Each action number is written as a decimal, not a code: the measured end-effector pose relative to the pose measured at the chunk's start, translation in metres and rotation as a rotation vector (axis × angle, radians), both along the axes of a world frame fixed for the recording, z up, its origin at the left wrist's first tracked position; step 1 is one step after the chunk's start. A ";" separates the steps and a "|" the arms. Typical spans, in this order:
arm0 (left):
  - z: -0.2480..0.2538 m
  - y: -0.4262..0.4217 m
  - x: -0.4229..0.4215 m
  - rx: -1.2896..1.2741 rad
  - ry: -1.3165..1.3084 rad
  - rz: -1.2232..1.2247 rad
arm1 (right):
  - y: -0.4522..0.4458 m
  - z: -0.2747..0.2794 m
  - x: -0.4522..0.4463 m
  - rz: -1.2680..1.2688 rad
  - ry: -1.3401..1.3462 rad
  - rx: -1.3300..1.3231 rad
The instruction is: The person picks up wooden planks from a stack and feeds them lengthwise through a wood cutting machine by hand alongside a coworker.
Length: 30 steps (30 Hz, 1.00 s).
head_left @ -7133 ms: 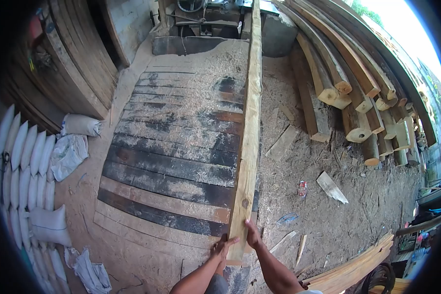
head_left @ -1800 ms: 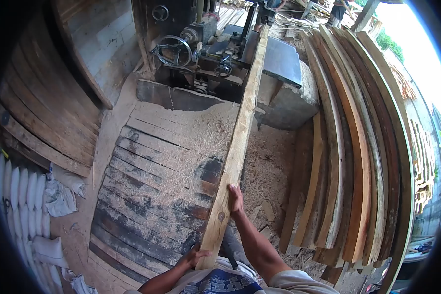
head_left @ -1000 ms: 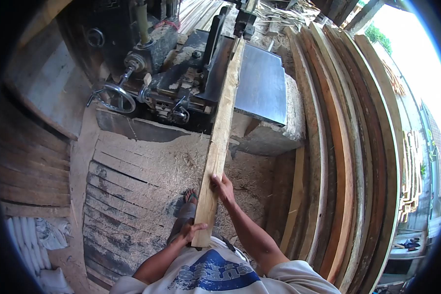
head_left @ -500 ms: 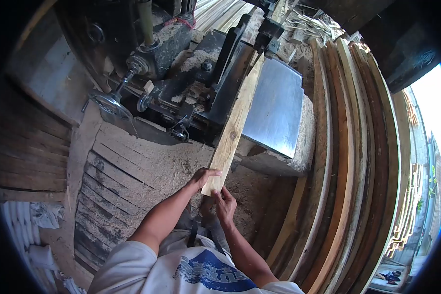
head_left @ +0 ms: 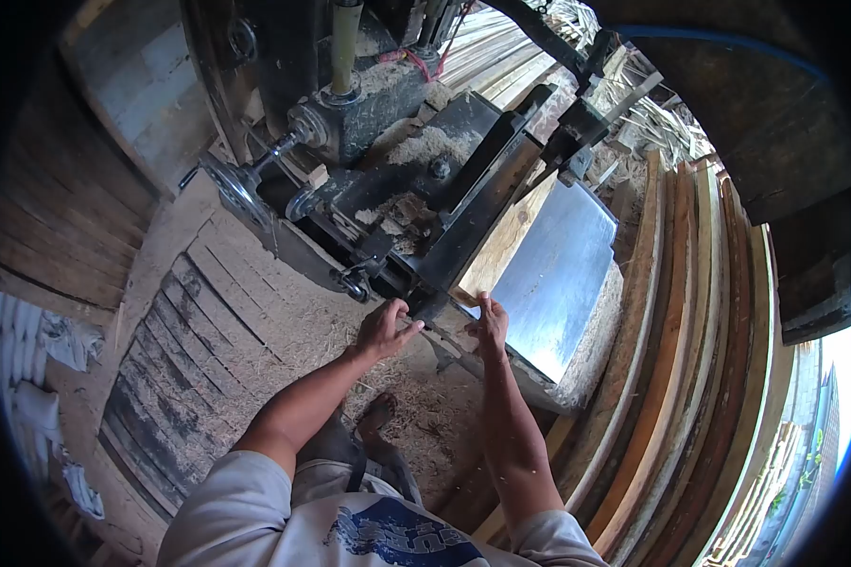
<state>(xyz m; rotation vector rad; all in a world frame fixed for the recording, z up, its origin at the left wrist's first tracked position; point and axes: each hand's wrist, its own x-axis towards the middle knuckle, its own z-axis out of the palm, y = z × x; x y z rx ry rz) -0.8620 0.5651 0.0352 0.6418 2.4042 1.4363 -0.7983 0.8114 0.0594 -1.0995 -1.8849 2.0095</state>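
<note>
A pale wooden board (head_left: 506, 248) lies lengthwise on the metal machine table (head_left: 563, 274), alongside a dark upright fence (head_left: 487, 222). Its far end runs to the dark guide assembly (head_left: 577, 132), where the cutting point is hard to make out. My right hand (head_left: 489, 326) is at the board's near end, thumb on the end and fingers partly hidden below. My left hand (head_left: 383, 331) is off the board, to its left by the table's front edge, with thumb and fingers apart and nothing between them.
A shiny handwheel (head_left: 236, 194) and a smaller crank (head_left: 353, 283) stick out at the machine's left. Long planks (head_left: 676, 340) are stacked along the right. Sawdust covers the slatted floor (head_left: 194, 331). Offcuts (head_left: 633, 104) lie behind the machine.
The board has slid forward along the fence, away from me. My left hand has let go of it, while my right hand has followed its near end to the table. The view has shifted.
</note>
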 end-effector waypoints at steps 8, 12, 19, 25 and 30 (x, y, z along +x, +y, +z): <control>-0.021 -0.013 -0.143 -0.254 0.842 -0.947 | -0.030 -0.043 0.077 0.178 -0.171 -0.241; -0.013 -0.015 -0.179 -0.540 0.950 -1.323 | -0.072 -0.068 0.161 -0.028 -0.156 -0.360; -0.040 -0.002 -0.164 -0.030 0.897 -0.276 | -0.158 -0.068 0.222 -0.475 -0.112 -0.362; -0.076 -0.050 -0.127 0.166 0.455 0.374 | -0.275 -0.049 0.187 -0.613 0.028 -0.465; -0.113 -0.065 -0.116 -0.090 0.421 0.170 | -0.339 -0.066 0.210 -0.720 -0.065 -0.529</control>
